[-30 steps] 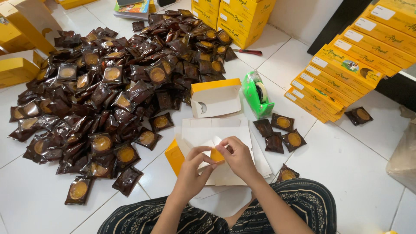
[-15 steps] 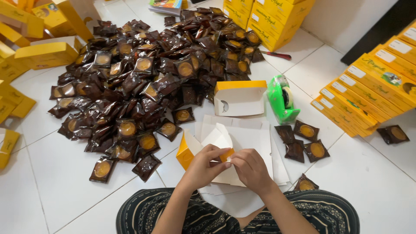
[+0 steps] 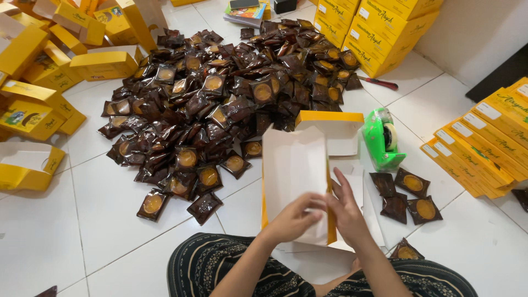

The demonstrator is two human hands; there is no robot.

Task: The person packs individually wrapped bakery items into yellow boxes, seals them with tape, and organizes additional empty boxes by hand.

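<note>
I sit on a white tiled floor and hold a flat, unfolded carton (image 3: 295,170), white inside with yellow edges, tilted up in front of me. My left hand (image 3: 294,218) grips its lower edge, fingers curled around the card. My right hand (image 3: 347,212) presses on the carton's yellow right side flap. A big heap of dark brown wrapped round cakes (image 3: 231,93) lies just beyond it. An open yellow and white box (image 3: 333,130) rests behind the carton.
A green tape dispenser (image 3: 380,138) stands to the right, with a few loose wrapped cakes (image 3: 410,195) beside it. Stacks of yellow boxes line the right side (image 3: 484,146), the back (image 3: 374,33) and the left (image 3: 38,82). A red-handled tool (image 3: 379,83) lies near the back stack.
The carton has been lifted from lying low on the floor and now stands tilted upright between my hands. My view has swung left, bringing more yellow boxes into sight.
</note>
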